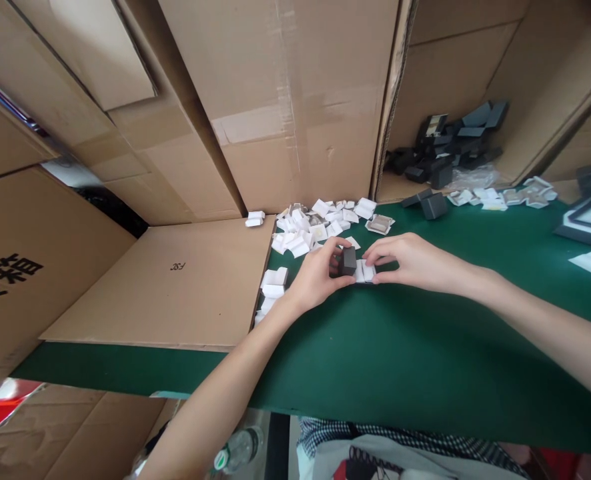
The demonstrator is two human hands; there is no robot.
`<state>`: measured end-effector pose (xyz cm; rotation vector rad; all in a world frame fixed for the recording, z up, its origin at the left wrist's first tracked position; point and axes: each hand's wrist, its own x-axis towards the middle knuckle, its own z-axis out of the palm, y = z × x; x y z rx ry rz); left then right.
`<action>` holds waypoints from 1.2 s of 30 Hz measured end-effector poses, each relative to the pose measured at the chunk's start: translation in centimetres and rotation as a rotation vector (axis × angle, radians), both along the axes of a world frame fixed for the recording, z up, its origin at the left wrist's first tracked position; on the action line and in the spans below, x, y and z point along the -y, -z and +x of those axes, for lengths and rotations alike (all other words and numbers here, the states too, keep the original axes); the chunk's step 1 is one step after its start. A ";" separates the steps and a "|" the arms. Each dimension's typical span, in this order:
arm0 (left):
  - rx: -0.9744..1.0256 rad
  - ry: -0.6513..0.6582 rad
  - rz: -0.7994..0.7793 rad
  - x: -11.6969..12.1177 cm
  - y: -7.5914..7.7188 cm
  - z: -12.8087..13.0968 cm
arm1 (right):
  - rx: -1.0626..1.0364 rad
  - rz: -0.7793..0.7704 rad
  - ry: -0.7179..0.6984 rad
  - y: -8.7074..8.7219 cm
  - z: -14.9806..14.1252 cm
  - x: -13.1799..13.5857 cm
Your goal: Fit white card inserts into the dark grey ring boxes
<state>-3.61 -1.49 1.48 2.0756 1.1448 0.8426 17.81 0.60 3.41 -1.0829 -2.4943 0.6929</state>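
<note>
Above the green tabletop (405,347), my left hand (320,273) is closed around a small black box (348,261). Against the box's right side sits a small white folded insert (365,271), and my right hand (394,259) pinches its right edge between thumb and fingers. The two hands almost meet, and whether the insert is attached to the black box I cannot tell. Just behind them lies a loose pile of white folded paper pieces (320,223). More white pieces (274,283) rest to the left of my left wrist.
A flat cardboard sheet (175,293) covers the table's left part. Tall cardboard boxes (315,100) stand behind. An open carton at the right holds a heap of black boxes (445,143). More black boxes (590,213) lie far right. A plastic bottle (240,447) is below the table.
</note>
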 end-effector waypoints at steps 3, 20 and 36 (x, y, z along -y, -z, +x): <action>-0.005 -0.001 -0.001 0.0 -0.1 0.0 | -0.029 0.024 -0.012 0.4 0.1 0.2; -0.065 0.046 0.011 0.0 -0.4 -0.3 | -0.045 0.199 -0.119 1.8 1.6 0.3; -0.036 0.073 0.002 -0.3 -0.3 -0.6 | -0.027 0.435 -0.222 5.9 1.9 1.3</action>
